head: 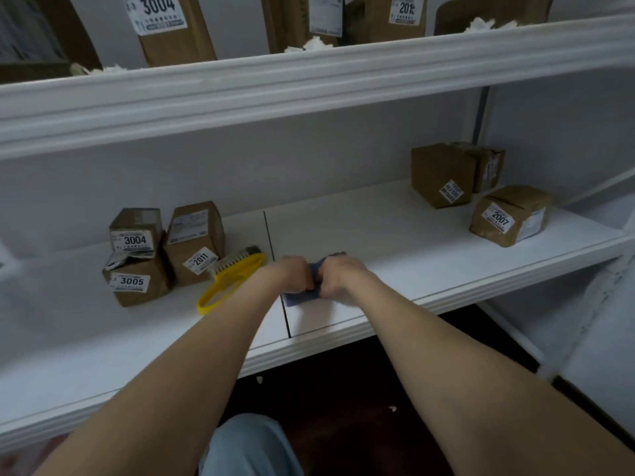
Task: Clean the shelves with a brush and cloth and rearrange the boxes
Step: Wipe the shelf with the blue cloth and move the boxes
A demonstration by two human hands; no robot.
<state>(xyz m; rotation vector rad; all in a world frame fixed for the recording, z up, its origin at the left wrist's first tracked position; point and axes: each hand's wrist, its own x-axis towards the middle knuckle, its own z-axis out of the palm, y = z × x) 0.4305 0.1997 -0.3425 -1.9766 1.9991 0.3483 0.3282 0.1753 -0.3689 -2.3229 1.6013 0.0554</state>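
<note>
**Both hands bunch the cloth on the middle shelf**

The left hand [296,273] and right hand [338,278] both grip a crumpled blue cloth [302,297] lying on the white wooden shelf [395,252]. A yellow plastic-handled brush [230,281] lies just left, touching the brown cardboard box labelled 2011 [194,242]. Box 2007 [508,216] sits far right.

Dim, soft light; hands [314,278] motion-blurred, shelf [240,97] edges bowed (wide-angle lens).

A blue cloth [301,297] lies bunched on the white shelf [378,242]. A yellow brush [231,282] lies just beside labelled brown boxes [191,250].
</note>
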